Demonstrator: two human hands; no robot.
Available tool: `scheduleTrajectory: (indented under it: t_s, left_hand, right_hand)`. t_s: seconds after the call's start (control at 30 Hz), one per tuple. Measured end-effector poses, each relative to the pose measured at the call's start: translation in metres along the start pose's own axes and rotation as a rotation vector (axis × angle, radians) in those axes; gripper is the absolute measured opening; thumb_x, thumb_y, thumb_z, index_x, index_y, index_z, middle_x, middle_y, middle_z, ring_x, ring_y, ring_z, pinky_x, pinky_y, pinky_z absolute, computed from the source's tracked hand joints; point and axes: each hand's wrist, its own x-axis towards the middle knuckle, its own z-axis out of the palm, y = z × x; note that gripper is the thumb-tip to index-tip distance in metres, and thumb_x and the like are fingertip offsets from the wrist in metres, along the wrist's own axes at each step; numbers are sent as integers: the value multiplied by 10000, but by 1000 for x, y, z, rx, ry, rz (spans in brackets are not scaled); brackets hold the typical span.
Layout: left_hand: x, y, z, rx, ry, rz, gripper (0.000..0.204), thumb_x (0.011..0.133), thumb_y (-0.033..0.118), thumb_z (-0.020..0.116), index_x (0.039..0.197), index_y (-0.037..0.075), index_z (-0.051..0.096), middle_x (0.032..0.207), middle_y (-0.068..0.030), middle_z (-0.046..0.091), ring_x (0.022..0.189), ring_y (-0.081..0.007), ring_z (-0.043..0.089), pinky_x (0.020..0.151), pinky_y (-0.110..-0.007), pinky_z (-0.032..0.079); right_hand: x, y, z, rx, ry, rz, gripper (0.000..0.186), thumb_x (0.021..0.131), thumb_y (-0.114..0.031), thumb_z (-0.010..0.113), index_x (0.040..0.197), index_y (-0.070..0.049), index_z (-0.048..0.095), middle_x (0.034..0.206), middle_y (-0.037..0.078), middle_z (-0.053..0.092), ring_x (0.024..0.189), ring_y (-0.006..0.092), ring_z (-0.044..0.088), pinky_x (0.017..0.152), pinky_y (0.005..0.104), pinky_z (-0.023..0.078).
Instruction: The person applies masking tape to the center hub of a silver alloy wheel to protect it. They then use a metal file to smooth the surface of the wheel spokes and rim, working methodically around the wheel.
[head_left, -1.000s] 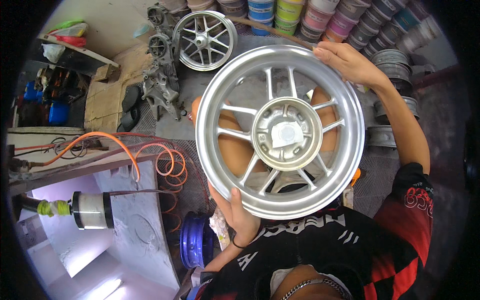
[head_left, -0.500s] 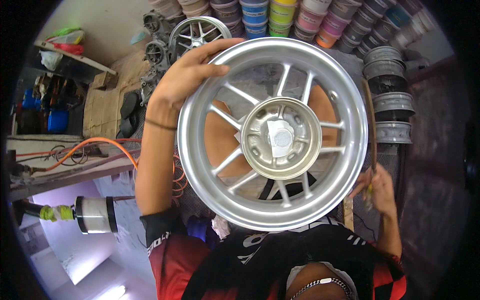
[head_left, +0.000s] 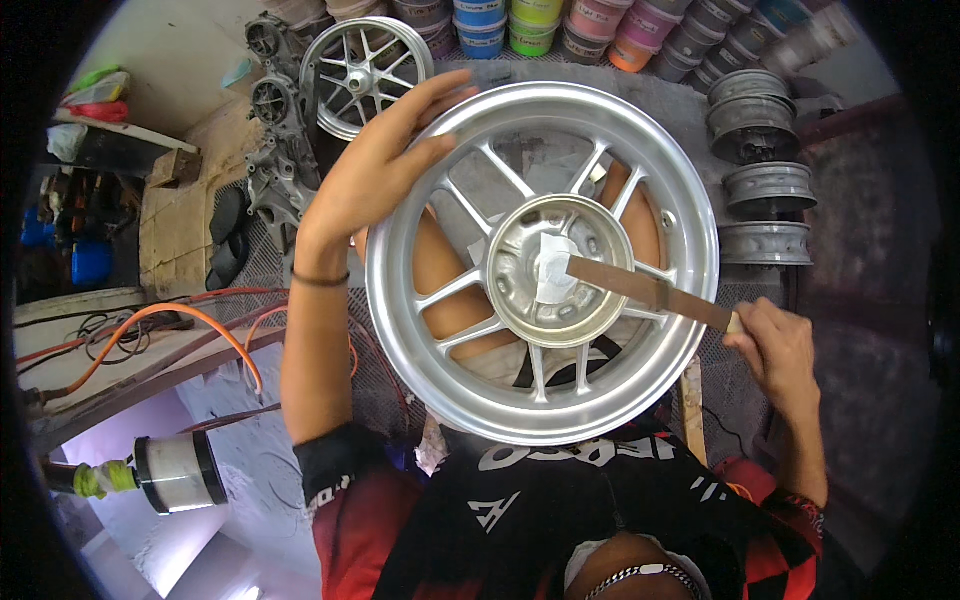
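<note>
A large silver alloy wheel (head_left: 545,423) is in front of my body, its spokes and hub facing up. My left hand (head_left: 385,165) holds its upper left rim, thumb over the edge and fingers stretched along it. In the hub cup lies a torn piece of white paper or tape (head_left: 556,268). My right hand (head_left: 777,350), at the wheel's right side, is closed round the pale handle of a long, flat brown knife-like blade (head_left: 650,291). The blade crosses the rim and hub, its tip over the white piece. Whether the tip touches it, I cannot tell.
A smaller silver wheel (head_left: 366,80) and grey metal castings (head_left: 280,150) stand at the far left. Several rims (head_left: 765,187) are stacked at the right. Coloured tubs (head_left: 537,30) line the back. An orange hose (head_left: 185,313) runs at the left, near a hanging clear cylinder (head_left: 180,473).
My right hand has raised the blade from upright beside the wheel to lying across its hub. The wheel has turned, shifting its spokes. My left hand remains at the upper left rim.
</note>
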Motion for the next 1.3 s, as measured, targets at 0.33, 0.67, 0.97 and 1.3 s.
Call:
scheduleTrajectory:
  t_s: [0.33,0.67,0.97,1.3]
  left_hand:
    - [-58,-4,18,-308,298,-129,483,1038,94,524,1496,-22,421,1410,-169,569,1300,-189,522,1096,-303,384]
    - [-54,-5,23,-426,323,-112,494,1029,72,526,1505,0,412,1331,-170,629,1226,-173,564,1059,-290,413]
    - [-51,-5,25,-501,354,-116,492,1023,53,527,1496,-25,415,1349,-178,618,1226,-178,577,1064,-290,420]
    - [-52,-4,25,-521,347,-126,489,1018,55,534,1489,-20,425,1325,-165,633,1210,-173,584,1041,-280,432]
  right_hand:
    - [64,-16,21,-270,-57,-147,303,908,-366,686,938,-75,608,765,86,596,638,293,671,556,404,528]
    - [65,-21,16,-258,-128,-60,301,920,-360,681,1007,-72,653,822,101,644,658,321,670,557,421,518]
    - [53,-22,13,-181,-159,30,316,924,-367,676,979,-57,648,827,128,660,691,354,673,593,440,537]
    - [56,-17,20,-221,-90,74,317,909,-381,691,925,-66,659,790,109,654,657,339,675,575,449,532]
